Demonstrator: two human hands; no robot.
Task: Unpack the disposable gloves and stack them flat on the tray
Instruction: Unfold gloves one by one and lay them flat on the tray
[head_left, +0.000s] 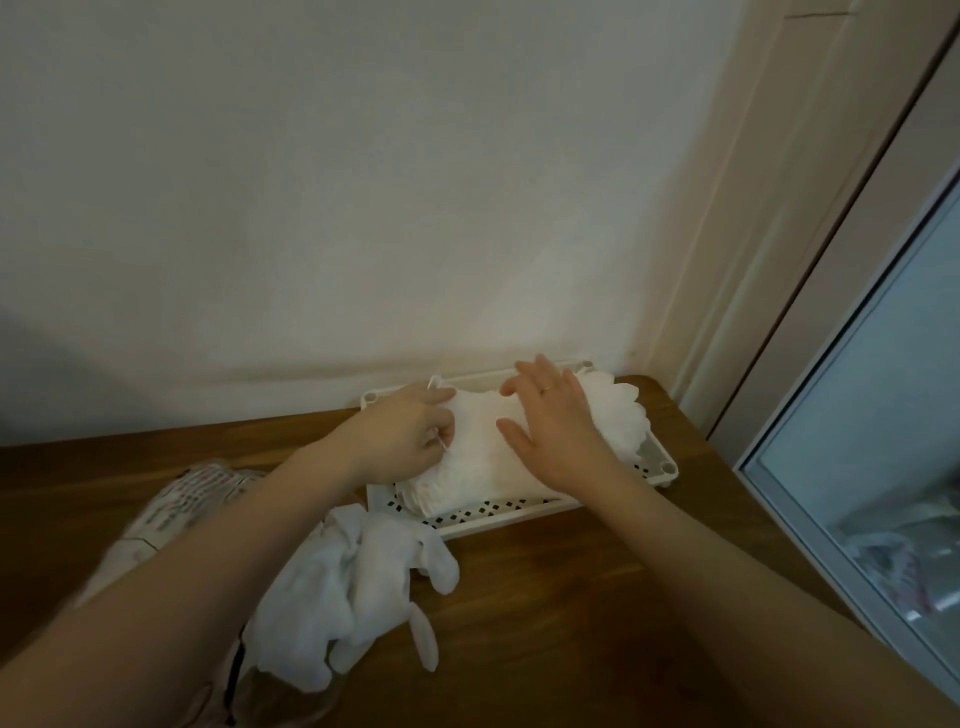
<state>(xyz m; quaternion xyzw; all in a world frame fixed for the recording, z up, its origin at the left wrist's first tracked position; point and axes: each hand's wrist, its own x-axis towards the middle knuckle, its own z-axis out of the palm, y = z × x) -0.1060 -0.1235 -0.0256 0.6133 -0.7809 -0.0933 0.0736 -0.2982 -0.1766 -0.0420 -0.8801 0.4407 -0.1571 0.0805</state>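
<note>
Left hand: the left hand (410, 434) lies at the left end of the stack of gloves (483, 462), fingers curled and pinching a thin edge of glove film; a small flap of film sticks up just beyond the knuckles.
Right hand: the right hand (556, 431) is spread wide, fingers straight, palm down on top of the stack; it appears to press it flat, holding nothing. A ring shows on one finger.
Tray: the white perforated tray (519, 512) sits against the wall at the back of the wooden table (571, 587); it holds the stack, glove fingers fanned out toward its right end.
Loose gloves: a crumpled heap of loose gloves (353, 587) lies on the table just in front of the tray's near left corner.
Packaging: a printed bag (182, 506), blurred, lies left of the heap, partly under the left forearm.
</note>
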